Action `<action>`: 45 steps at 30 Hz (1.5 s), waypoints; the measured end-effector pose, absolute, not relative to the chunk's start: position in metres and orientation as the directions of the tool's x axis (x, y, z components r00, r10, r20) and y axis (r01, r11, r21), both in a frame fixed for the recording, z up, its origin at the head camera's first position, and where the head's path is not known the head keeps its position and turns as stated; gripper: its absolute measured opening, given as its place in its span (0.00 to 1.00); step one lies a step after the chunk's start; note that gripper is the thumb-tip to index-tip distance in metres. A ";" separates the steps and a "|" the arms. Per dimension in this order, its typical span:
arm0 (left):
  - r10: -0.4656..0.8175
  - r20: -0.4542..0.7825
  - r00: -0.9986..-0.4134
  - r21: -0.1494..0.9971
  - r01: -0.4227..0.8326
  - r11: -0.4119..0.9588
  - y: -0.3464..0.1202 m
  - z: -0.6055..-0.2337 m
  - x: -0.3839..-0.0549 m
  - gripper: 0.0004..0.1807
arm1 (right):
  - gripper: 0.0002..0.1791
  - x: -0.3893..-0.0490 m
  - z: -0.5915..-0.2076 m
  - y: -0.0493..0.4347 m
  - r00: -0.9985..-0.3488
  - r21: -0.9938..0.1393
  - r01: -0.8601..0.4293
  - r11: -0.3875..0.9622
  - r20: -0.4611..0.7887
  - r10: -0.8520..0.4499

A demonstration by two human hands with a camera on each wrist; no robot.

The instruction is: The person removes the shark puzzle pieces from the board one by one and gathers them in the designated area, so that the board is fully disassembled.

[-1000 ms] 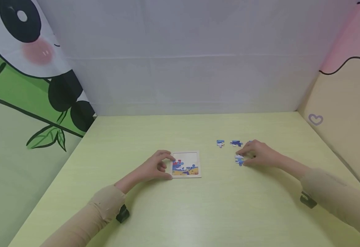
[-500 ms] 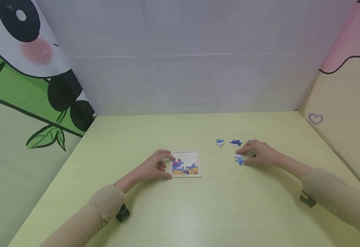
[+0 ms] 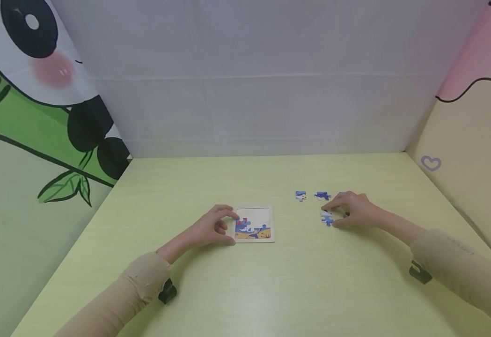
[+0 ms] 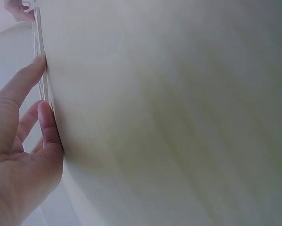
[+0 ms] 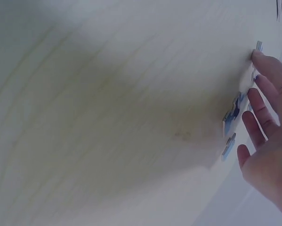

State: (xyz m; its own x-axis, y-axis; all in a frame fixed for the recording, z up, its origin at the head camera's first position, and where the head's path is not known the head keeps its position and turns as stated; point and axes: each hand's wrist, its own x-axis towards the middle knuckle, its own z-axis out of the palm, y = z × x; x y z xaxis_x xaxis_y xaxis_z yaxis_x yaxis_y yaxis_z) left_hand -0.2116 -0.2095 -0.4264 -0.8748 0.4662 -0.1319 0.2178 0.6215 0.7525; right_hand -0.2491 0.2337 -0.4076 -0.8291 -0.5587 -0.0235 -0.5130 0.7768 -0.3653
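Note:
A square puzzle tray with a pale frame lies mid-table in the head view, its lower part filled with blue, red and yellow pieces. At its left side, my left hand holds the frame between thumb and index finger; the left wrist view shows this hand against the thin tray edge. To the right, my right hand pinches a blue-and-white puzzle piece on the table with thumb and index finger. The right wrist view shows the thumb of this hand touching a piece.
Two loose puzzle pieces, one blue and white and one dark blue, lie beyond the right hand. More pieces are partly hidden under that hand. A pale wall stands behind the table, with printed panels on both sides.

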 end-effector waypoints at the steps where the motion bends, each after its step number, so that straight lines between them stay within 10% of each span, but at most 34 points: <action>1: 0.464 -0.135 -0.876 0.753 0.214 0.622 -0.210 -0.426 -0.212 0.33 | 0.25 -0.249 -0.407 0.233 -0.830 -0.355 -0.515 0.781 -0.024 -0.558; 45: 0.426 -0.167 -0.889 0.751 0.165 0.640 -0.203 -0.432 -0.216 0.47 | 0.34 -0.266 -0.414 0.072 -0.758 -0.511 -0.549 0.662 -0.029 -0.651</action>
